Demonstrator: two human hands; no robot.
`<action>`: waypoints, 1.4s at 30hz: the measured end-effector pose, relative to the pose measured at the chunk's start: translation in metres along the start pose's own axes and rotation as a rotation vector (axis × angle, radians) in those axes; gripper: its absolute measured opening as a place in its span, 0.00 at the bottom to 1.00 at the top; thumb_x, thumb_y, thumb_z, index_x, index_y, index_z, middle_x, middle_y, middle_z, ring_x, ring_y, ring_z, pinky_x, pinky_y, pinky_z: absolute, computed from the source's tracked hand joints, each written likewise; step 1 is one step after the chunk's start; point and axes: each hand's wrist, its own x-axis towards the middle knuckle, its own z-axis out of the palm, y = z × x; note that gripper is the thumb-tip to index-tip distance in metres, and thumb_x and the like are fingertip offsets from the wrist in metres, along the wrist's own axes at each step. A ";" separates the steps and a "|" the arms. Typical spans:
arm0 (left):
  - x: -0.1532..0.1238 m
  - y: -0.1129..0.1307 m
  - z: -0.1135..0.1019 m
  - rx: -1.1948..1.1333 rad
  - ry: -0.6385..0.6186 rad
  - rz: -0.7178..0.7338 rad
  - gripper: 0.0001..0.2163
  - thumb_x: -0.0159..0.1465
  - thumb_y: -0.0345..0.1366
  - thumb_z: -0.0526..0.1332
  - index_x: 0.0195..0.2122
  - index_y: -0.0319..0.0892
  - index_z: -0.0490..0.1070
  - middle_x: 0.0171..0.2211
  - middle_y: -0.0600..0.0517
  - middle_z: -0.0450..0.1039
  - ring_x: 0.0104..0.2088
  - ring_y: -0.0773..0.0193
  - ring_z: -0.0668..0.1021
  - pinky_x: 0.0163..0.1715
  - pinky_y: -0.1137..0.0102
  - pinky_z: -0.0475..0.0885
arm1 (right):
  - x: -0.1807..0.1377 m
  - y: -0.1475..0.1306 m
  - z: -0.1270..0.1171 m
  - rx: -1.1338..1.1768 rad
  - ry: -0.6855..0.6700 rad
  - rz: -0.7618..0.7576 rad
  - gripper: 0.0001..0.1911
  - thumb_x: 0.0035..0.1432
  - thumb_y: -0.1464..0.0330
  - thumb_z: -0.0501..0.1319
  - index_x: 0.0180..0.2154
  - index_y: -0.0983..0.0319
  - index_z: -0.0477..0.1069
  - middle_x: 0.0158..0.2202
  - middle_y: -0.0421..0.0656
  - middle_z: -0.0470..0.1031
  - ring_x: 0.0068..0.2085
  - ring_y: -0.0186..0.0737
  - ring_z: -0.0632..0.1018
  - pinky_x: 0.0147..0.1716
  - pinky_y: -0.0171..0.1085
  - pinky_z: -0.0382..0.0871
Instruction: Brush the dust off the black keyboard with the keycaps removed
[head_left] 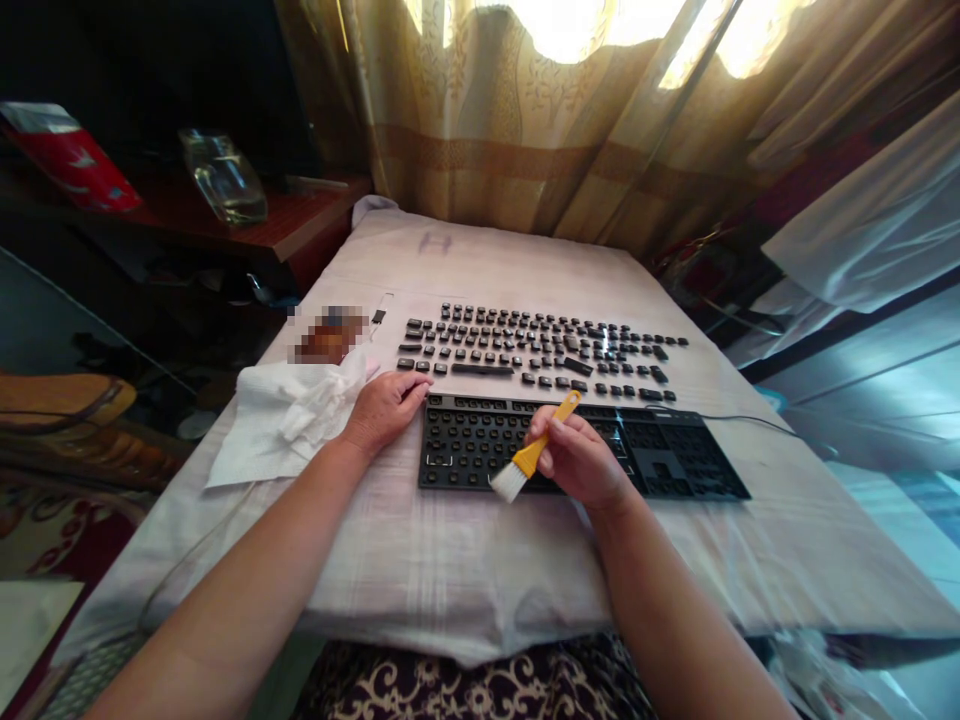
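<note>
A black keyboard (480,440) with its keycaps off lies across the cloth-covered table, showing bare switches. At its upper left corner is my left hand (386,408), fingers curled together and thumb against the edge, gripping the corner. My right hand (581,455) is closed around the yellow handle of a brush (531,455), above the middle of the keyboard. The pale bristles point down and left, near the front edge; whether they touch it I cannot tell. Behind the keyboard, loose black keycaps (525,335) lie in rows, with the long spacebar (482,370) among them.
Crumpled white tissue (281,415) lies left of my left hand, beside a pixelated brownish item (330,335) and a small black object (379,316). A cable (735,418) runs off right. A glass jar (225,180) and red packet (75,160) stand on a wooden desk.
</note>
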 end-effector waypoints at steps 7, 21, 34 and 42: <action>0.001 0.001 -0.001 0.001 0.000 -0.003 0.13 0.66 0.41 0.56 0.43 0.46 0.81 0.40 0.50 0.84 0.42 0.55 0.82 0.45 0.63 0.75 | -0.020 0.002 -0.024 -0.018 0.005 0.002 0.25 0.47 0.45 0.74 0.29 0.59 0.73 0.15 0.35 0.67 0.18 0.33 0.67 0.19 0.33 0.61; 0.002 -0.001 -0.001 0.005 -0.001 0.003 0.14 0.66 0.42 0.56 0.43 0.46 0.81 0.41 0.50 0.84 0.42 0.56 0.83 0.46 0.63 0.75 | 0.003 -0.003 0.026 -0.456 -0.244 -0.025 0.17 0.63 0.54 0.66 0.40 0.62 0.77 0.30 0.41 0.78 0.30 0.34 0.76 0.31 0.35 0.71; 0.002 -0.002 -0.001 0.008 -0.006 -0.004 0.14 0.66 0.42 0.56 0.42 0.48 0.81 0.40 0.51 0.84 0.42 0.55 0.83 0.46 0.63 0.75 | 0.002 -0.032 -0.003 -0.640 -0.127 -0.042 0.16 0.62 0.56 0.63 0.31 0.62 0.74 0.23 0.39 0.73 0.24 0.33 0.71 0.25 0.34 0.65; 0.002 -0.001 -0.001 0.004 -0.013 -0.012 0.14 0.66 0.43 0.55 0.42 0.47 0.80 0.41 0.51 0.84 0.43 0.55 0.83 0.46 0.62 0.75 | 0.002 -0.018 0.005 -0.618 -0.117 -0.021 0.18 0.61 0.54 0.64 0.30 0.63 0.74 0.22 0.40 0.74 0.24 0.33 0.72 0.24 0.33 0.66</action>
